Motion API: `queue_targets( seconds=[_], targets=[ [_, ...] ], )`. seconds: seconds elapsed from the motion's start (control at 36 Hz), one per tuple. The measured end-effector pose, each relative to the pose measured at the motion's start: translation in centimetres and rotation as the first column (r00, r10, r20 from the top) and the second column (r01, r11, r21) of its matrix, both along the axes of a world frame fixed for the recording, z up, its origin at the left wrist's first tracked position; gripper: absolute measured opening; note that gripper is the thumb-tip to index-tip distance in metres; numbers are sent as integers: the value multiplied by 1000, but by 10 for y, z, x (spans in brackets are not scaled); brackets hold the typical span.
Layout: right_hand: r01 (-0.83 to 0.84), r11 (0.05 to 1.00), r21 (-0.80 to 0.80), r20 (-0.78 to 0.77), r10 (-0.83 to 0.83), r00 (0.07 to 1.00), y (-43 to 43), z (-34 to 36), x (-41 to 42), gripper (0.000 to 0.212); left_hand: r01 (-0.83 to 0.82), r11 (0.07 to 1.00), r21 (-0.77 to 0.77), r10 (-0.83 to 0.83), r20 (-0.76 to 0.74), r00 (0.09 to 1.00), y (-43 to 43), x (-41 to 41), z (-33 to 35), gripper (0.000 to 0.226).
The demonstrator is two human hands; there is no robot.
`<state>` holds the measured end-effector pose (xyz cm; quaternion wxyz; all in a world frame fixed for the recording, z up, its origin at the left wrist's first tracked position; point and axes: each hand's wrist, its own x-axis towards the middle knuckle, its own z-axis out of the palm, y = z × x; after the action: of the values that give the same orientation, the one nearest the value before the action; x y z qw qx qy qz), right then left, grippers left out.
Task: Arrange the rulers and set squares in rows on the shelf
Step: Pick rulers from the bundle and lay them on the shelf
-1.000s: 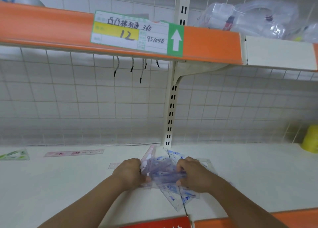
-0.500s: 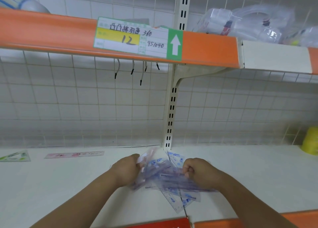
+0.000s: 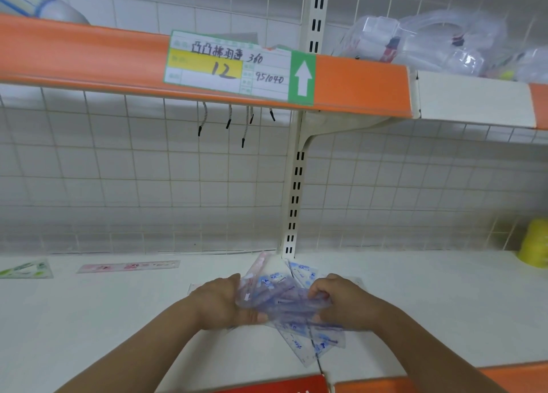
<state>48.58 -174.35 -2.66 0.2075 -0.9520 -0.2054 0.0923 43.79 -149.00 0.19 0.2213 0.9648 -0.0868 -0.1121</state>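
Note:
A loose bunch of clear blue-printed rulers and set squares (image 3: 289, 302) sits over the middle of the white shelf (image 3: 430, 303), in front of the slotted upright. My left hand (image 3: 221, 302) grips its left side and my right hand (image 3: 341, 300) grips its right side. Some pieces (image 3: 308, 343) stick out below the hands onto the shelf. A pink ruler (image 3: 129, 266) lies flat at the back left. A green-printed set square (image 3: 25, 269) lies at the far left edge.
An orange-fronted upper shelf (image 3: 364, 84) with a price label (image 3: 237, 69) hangs overhead, carrying plastic-wrapped goods (image 3: 427, 42). A yellow object (image 3: 535, 245) stands at the back right. Wire grid backs the shelf. The orange front lip (image 3: 444, 378) runs along the bottom.
Both hands have kept hold of the blue bunch and shuffled it, drawing the pieces closer together. The view has tilted slightly. The pink ruler and green set square have not moved.

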Motion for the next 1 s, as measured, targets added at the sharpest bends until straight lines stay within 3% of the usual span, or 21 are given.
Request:
queue_targets(
  seconds=[0.08,0.25,0.44,0.61,0.75,0.86,1.0],
  targets=[
    [6,1000,4,-24,-6,1000,1,0,-2,35,-44,999,9,44,36,998,-1,1,-3,68],
    [-59,996,-66,72,64,995,3,2,-7,22,-127,986,108,120,69,990,-6,3,-11,78],
    [-52,985,-164,32,58,998,4,1,-5,36,-135,972,192,112,125,986,-14,-2,-5,78],
    [-30,991,-133,-4,30,1000,2,1,-9,27,-101,972,212,75,127,989,-17,-6,0,64],
    [-16,999,-43,-69,13,998,0,3,-10,44,-73,972,224,42,140,989,-17,-3,-2,69],
    [-66,998,-5,-55,66,996,-2,5,-11,27,-67,976,205,41,128,991,-17,-2,-5,72],
    [-85,996,39,-44,87,995,-1,8,-12,36,-60,980,188,41,102,994,-16,-3,-5,73]
  ],
)
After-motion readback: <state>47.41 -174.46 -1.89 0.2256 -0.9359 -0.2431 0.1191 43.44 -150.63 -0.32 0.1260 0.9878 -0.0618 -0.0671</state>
